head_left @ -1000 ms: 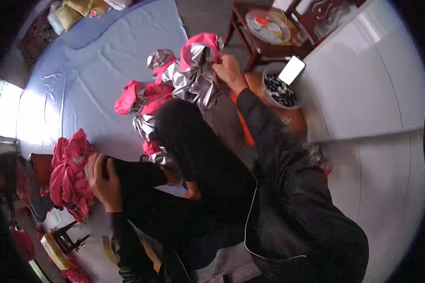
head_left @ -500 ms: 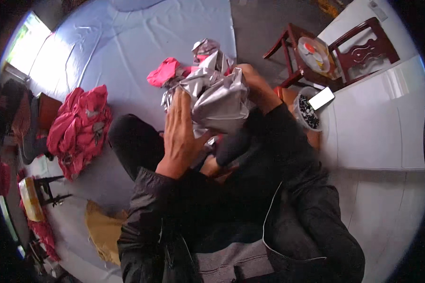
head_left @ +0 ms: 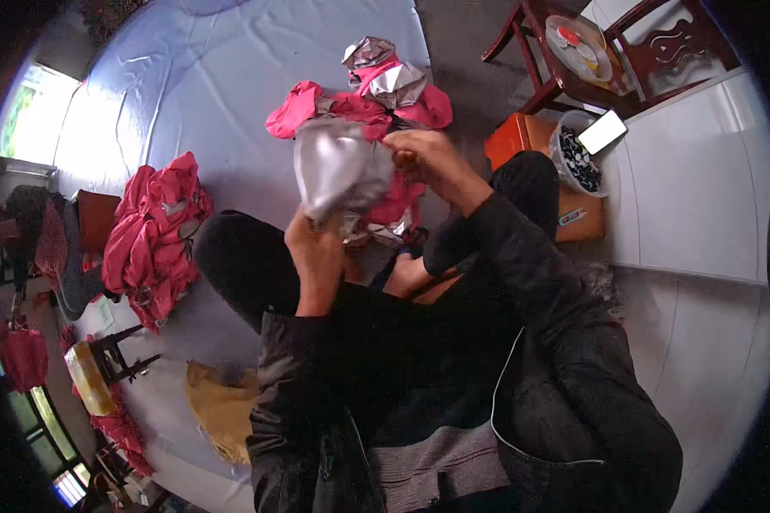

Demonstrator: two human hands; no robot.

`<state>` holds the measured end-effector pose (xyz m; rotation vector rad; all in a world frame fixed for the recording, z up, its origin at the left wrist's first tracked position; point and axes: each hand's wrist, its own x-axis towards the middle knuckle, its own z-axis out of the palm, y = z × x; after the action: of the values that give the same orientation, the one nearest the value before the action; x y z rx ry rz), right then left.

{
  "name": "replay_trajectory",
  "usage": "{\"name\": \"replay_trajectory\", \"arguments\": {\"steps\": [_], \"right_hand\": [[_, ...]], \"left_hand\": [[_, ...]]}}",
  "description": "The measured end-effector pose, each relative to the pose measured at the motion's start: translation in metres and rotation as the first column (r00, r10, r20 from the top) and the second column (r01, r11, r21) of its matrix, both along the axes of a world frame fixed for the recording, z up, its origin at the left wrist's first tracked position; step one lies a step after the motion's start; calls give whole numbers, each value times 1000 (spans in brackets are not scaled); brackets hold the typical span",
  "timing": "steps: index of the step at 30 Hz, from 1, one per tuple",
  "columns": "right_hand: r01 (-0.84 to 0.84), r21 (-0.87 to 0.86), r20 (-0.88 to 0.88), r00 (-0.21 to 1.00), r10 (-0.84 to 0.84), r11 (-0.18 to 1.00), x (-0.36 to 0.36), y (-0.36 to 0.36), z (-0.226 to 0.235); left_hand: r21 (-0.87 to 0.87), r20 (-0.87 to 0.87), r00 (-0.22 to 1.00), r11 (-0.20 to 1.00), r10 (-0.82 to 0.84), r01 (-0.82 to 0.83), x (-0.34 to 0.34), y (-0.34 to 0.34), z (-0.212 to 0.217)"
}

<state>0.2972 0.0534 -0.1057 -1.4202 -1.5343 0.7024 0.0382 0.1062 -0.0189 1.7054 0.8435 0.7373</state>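
A piece of shiny silver fabric (head_left: 334, 167) is stretched up in front of my lap, blurred by motion. My left hand (head_left: 310, 250) grips its lower edge, fingers partly hidden behind it. Close to the fabric's right edge, my right hand (head_left: 432, 164) is closed in a pinch on the cloth. Pink and silver fabric (head_left: 342, 107) spreads out just beyond, bunched on the blue sheet. More of the same pink cloth (head_left: 395, 205) hangs down between my hands and my bare feet.
A heap of pink cloth (head_left: 156, 235) lies to the left, with a mustard cloth (head_left: 222, 406) nearer. At right are a tub of dark and white small pieces (head_left: 577, 158), a white phone-like slab (head_left: 603, 132), an orange-brown box (head_left: 580, 218) and wooden chairs (head_left: 543, 60). Blue sheet (head_left: 222, 94) covers the floor ahead.
The silver fabric has been lifted and spread nearer to me, uncovering pink cloth beyond. My left hand has moved down and closed on it; my right hand has come toward me. The view has shifted.
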Motion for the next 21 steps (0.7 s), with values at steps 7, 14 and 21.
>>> {"name": "replay_trajectory", "arguments": {"steps": [7,14,21], "right_hand": [[646,-120,-426,652,-627,754,-56,-51,48],[529,-106,-249,805,-538,842,-98,-55,59],[338,-137,-115,928,-354,931,-113,-43,78]], "left_hand": [[-778,317,875,628,366,19,1,14,-7],[-589,169,975,808,146,-18,0,9,-10],[-699,-115,986,695,119,-166,-2,-9,7]]}}
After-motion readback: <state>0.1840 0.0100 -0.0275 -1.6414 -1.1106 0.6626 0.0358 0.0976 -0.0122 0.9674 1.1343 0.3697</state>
